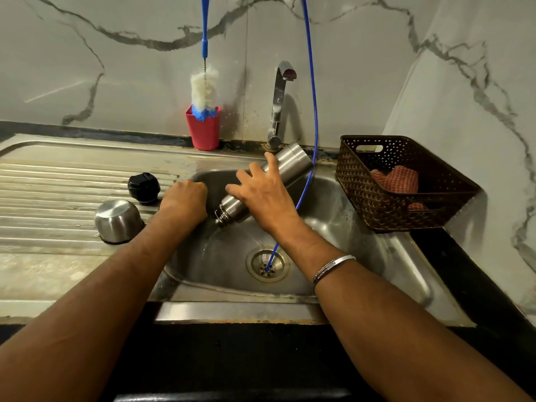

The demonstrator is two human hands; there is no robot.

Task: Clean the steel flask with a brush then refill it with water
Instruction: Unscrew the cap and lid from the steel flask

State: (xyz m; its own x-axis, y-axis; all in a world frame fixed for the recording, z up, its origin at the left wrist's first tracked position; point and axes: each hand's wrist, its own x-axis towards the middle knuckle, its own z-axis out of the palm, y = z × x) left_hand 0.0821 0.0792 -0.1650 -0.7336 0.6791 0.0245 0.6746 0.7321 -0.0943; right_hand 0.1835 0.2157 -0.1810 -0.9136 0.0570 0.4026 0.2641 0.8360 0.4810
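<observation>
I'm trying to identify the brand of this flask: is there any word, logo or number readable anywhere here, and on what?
None can be read.
Steel flask: bare brushed metal, no marking on the side shown.
Black cap: moulded ridges only, no letters legible.
Red cup, steel cup, brown basket, tap: no text visible.
</observation>
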